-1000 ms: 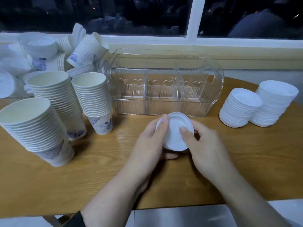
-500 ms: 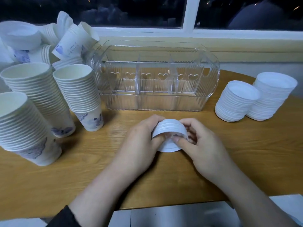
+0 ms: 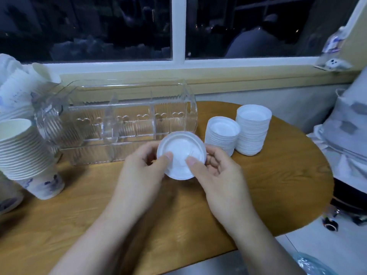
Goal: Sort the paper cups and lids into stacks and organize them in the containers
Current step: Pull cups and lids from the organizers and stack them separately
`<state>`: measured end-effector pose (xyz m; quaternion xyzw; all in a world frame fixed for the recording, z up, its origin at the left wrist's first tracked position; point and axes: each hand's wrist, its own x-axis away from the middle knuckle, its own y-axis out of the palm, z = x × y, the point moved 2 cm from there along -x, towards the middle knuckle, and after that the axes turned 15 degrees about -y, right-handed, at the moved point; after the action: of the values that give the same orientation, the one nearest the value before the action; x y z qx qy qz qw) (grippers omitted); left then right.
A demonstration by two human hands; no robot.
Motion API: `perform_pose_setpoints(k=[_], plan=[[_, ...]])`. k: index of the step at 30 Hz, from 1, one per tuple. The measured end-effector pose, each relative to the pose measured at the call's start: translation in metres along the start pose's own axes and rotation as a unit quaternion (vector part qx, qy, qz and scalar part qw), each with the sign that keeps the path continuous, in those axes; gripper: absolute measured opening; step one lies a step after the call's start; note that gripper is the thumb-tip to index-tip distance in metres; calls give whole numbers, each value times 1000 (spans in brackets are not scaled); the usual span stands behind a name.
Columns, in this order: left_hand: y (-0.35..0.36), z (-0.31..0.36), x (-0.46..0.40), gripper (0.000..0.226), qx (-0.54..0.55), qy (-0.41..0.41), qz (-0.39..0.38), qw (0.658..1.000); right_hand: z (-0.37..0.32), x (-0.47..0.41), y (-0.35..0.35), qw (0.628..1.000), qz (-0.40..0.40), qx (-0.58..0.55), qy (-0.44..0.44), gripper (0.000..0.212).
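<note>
1. Both hands held a small bundle of white lids point(image 3: 181, 155) just in front of the clear container point(image 3: 119, 124), lifted off the wooden table point(image 3: 278, 185).
2. The left hand point(image 3: 143, 171) gripped the bundle's left edge and the right hand point(image 3: 216, 175) its right edge, each thumb pressed on the flat face turned toward the camera.
3. Half a second earlier the bundle had shown its ribbed side edge; it had since been tipped so the round face looked up, and the view had swung right of the container.
4. To my mind, that meant the lids had been squared up and were ready to join a stack.
5. Two lid stacks point(image 3: 238, 133) stood just right of the container, near the bundle.
6. Cup stacks point(image 3: 21, 151) stood left of the container, whose compartments appeared to hold nothing yet.
</note>
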<state>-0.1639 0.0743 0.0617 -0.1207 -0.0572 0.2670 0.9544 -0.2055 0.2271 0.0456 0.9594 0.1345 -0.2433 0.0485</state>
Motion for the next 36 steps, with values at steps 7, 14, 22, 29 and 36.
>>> perform_pose_setpoints(k=[7, 14, 22, 29, 36], plan=[[52, 94, -39, 18, -97, 41, -19, 994, 5, -19, -80, 986, 136, 97, -7, 18], [104, 137, -87, 28, -310, 31, -59, 948, 35, -33, -112, 981, 78, 170, 52, 27], [120, 122, -100, 26, -488, 84, 15, 869, 42, -35, -111, 979, 23, 194, 51, 42], [111, 97, -62, 33, -450, 365, 51, 813, 42, -31, -110, 982, -33, 181, 49, 40], [108, 57, -57, 34, -479, 332, -10, 813, 50, -33, -101, 978, -65, 194, 36, 50]])
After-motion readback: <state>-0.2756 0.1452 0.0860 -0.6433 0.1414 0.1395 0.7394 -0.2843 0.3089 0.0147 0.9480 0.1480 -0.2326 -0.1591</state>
